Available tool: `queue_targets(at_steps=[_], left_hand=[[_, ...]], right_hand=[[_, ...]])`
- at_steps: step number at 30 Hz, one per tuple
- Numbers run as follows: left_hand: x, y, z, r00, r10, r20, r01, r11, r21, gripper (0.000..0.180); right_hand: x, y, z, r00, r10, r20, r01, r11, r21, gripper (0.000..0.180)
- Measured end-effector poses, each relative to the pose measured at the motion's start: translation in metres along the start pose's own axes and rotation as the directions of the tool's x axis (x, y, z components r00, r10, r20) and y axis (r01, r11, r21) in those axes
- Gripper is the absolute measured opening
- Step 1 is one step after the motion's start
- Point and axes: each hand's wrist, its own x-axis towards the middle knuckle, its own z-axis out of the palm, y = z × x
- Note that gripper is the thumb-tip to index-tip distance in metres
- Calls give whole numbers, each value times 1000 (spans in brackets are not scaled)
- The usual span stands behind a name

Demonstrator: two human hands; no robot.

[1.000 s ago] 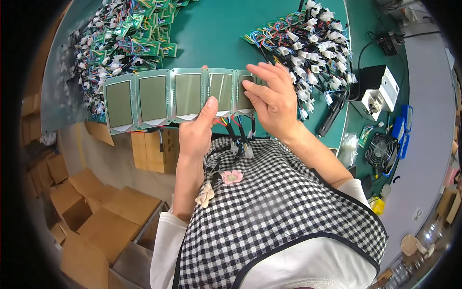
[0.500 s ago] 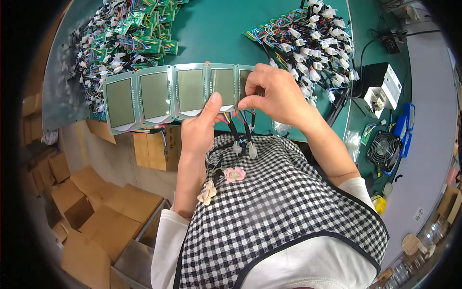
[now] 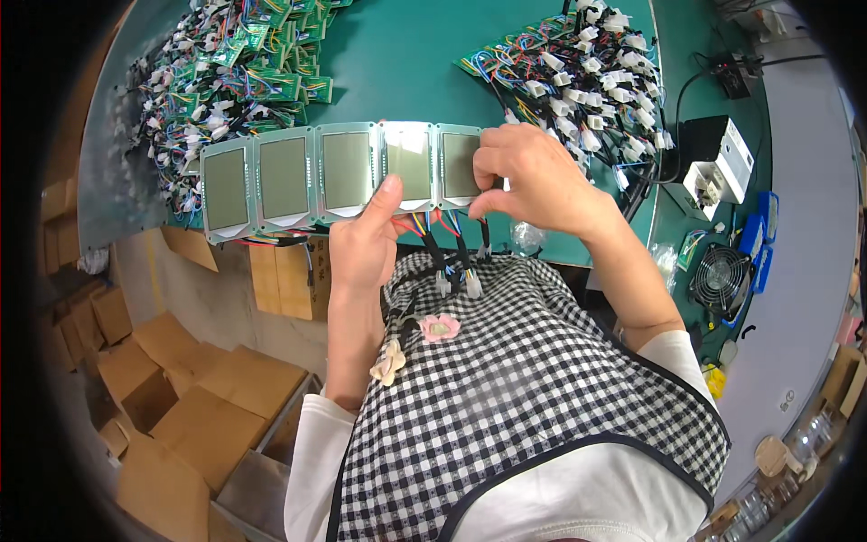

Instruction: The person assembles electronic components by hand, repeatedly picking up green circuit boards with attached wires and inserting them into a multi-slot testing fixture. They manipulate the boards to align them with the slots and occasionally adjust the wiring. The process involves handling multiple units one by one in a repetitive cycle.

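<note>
A joined strip of several green circuit boards with grey LCD screens (image 3: 284, 181) is held up over the table's near edge, its screens facing me. My left hand (image 3: 363, 242) grips the strip's lower edge near the middle, thumb on the front and the other fingers mostly hidden behind. At the right end, my right hand (image 3: 539, 178) pinches the edge of the last board. Coloured wires in black sleeves (image 3: 433, 247) hang below the boards, ending in white plug connectors (image 3: 473, 285) in front of my checked apron.
On the green table (image 3: 406, 54), wired circuit boards (image 3: 262, 81) are heaped at the left and another heap of wired boards (image 3: 587, 90) lies at the right. Beyond are a black-and-white box (image 3: 722, 167) and a fan (image 3: 721, 278). Cardboard boxes (image 3: 217, 388) stand lower left.
My right hand has shifted slightly right, and more of the last screen shows. The strip has tilted a little, with glare now on one screen. Another hanging cable shows more clearly near my right hand.
</note>
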Motion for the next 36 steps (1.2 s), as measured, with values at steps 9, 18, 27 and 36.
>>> queue_targets(at_steps=[9,18,27,36], left_hand=[[-1,0,-5,999,-16,-33,18,998,65,34],[0,-4,-15,992,70,-103,-68,997,21,30],[10,4,-15,999,15,-38,-15,1000,6,32],[5,2,8,1000,-11,-11,12,998,66,31]], right_hand=[[2,0,5,997,43,-66,-39,997,59,15],[-51,55,37,430,486,-761,-198,873,446,7],[-103,57,65,790,408,-458,-376,912,164,19],[-27,4,-2,945,325,-21,-324,945,32,31]])
